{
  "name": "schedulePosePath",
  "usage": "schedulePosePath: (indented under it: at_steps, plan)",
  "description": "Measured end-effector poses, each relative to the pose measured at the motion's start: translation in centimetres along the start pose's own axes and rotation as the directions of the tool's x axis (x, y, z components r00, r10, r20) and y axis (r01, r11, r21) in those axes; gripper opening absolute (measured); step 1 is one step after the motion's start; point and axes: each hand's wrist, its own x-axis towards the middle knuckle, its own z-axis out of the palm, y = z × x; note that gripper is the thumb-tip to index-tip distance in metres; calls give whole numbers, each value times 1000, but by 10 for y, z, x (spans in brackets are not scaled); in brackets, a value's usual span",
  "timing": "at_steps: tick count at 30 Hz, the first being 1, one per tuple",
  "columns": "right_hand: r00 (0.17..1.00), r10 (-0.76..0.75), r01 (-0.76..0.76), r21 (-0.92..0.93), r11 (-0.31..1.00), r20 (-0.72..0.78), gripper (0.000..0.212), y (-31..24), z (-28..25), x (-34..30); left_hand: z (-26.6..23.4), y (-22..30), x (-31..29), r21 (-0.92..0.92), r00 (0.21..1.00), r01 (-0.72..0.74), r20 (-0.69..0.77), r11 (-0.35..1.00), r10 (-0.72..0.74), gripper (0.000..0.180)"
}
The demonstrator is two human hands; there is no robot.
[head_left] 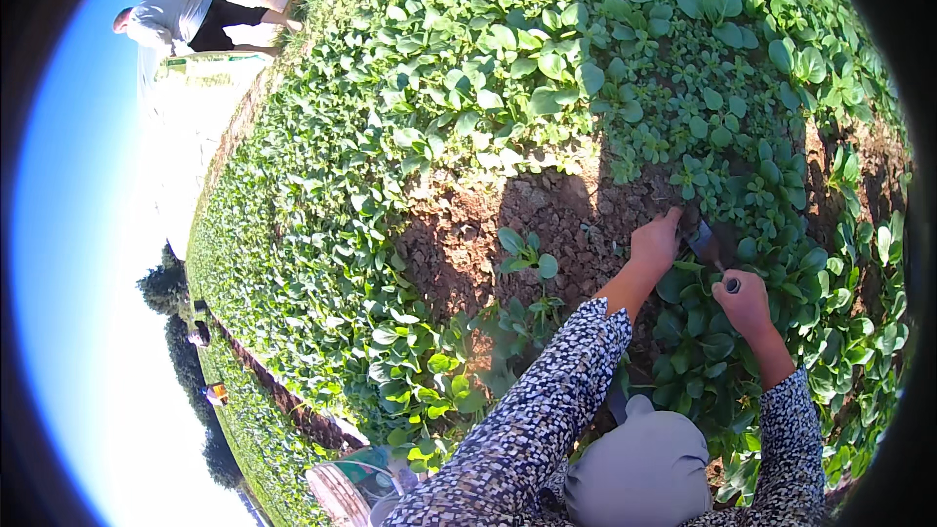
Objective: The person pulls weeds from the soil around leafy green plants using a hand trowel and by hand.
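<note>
My right hand [747, 304] is closed round the handle of a small hand trowel [702, 241]. The metal blade points up and left, into low green plants at the edge of bare soil. Just left of the blade is my left hand [656, 240], its fingers drawn together at the soil beside the leaves. What those fingers hold, if anything, is hidden. Leafy green plants [722, 190] grow in shade just beyond both hands. A lone leafy seedling [527, 256] stands in the bare soil [556, 210] left of my left hand.
Dense rows of leafy greens [322, 205] stretch left and ahead. My grey-clad knee [639, 468] is below my hands. A pale container [342, 488] with a green part stands at lower left. Another person [190, 20] bends over at the far upper left.
</note>
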Motion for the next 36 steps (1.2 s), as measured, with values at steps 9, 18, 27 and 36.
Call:
schedulePosePath:
  at_steps: [9,18,27,36]
  plan:
    - [968,-243,216,-295,931,-59,21,-12,-10,-6,-15,-53,9,-727,915,283,8,626,-404,15]
    - [958,264,-203,388,899,-111,30,27,-25,-81,23,-92,-66,-883,856,331,132,333,-500,28]
    - [738,675,-274,915,297,2,29,24,-29,-114,15,-80,-68,-857,850,431,280,282,-447,13]
    - [886,429,-341,382,859,-176,29,25,-17,-117,11,-78,-69,-868,871,401,263,293,-415,11]
